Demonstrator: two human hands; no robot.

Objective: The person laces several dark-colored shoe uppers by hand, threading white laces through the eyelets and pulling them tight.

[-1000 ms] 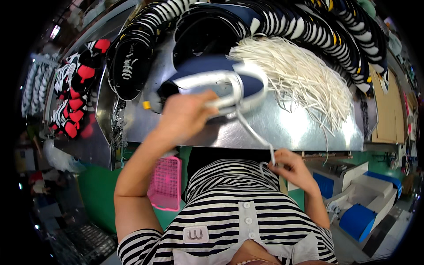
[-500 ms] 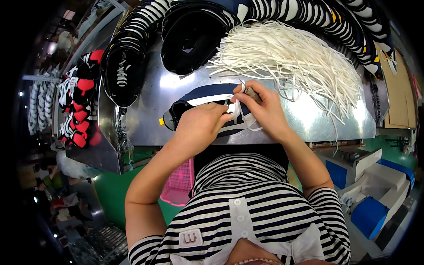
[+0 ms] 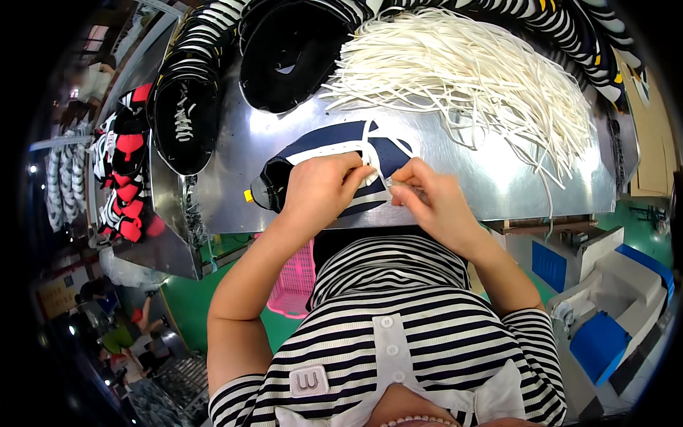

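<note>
A navy shoe upper [image 3: 338, 133] with white stripes lies on its side on the metal tabletop in front of me, its dark heel end to the left. My left hand [image 3: 320, 188] is closed over its opening, thumb and forefinger pinching the white eyelet edge. A white shoelace [image 3: 367, 138] runs from there in a loose loop over the navy toe part. My right hand [image 3: 437, 203], just right of the eyelets, is closed in a pinch on the lace near the upper. Something small and greyish shows between its fingers, too small to name.
A big heap of white laces [image 3: 455, 78] covers the far right of the metal table [image 3: 498, 185]. Stacked dark uppers [image 3: 288, 57] line the back, with a laced one [image 3: 185, 121] at left. Red, black and white pieces [image 3: 128, 185] sit farther left. A pink basket [image 3: 292, 281] stands below.
My right hand has come down from above the upper to its near right side. The lace now loops over the navy toe part. My left hand keeps its pinch.
</note>
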